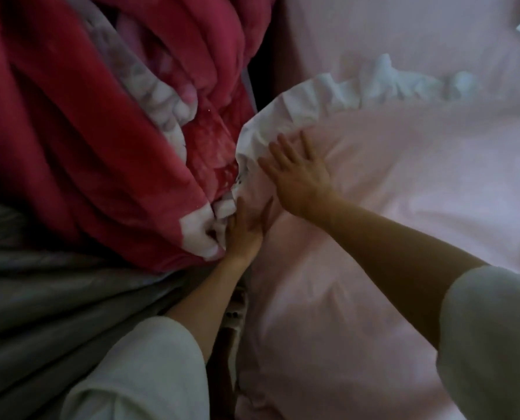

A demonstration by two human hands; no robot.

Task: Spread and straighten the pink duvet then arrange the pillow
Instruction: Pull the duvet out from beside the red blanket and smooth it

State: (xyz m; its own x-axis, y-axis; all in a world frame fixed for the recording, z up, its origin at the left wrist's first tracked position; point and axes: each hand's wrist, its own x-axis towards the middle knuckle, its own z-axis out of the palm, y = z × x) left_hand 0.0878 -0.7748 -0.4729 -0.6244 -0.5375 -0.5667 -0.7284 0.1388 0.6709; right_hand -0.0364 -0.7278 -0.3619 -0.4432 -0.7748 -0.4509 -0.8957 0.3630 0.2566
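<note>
**A:** What does the right hand (pixel 298 174) do?

**B:** It lies flat on the pale pink cotton duvet (pixel 389 222), palm down, with the fingers spread wide apart. It grips nothing; it only presses on the cloth just beside the white ruffled border (pixel 283 116) of the duvet.

**A:** And the left hand (pixel 246 228)?

**B:** It is lower, at the left edge of the same duvet. The fingers are stretched out and near together, and they push into the gap between the duvet and the dark red plush blanket with white patches (pixel 86 131). I cannot tell if they hold a fold there; the fingertips are partly hidden.

**A:** Where is the duvet?

**B:** It covers the right part of the view, with soft wrinkles, and its ruffled edge curves from the hands toward the upper right. The red blanket lies bunched at the left, touching the duvet edge.

**A:** How many things do you count?

**B:** Two hands, two pale sleeves, one pink duvet, one red blanket, and one grey smooth cloth (pixel 40 298) at the lower left, below the blanket.
</note>
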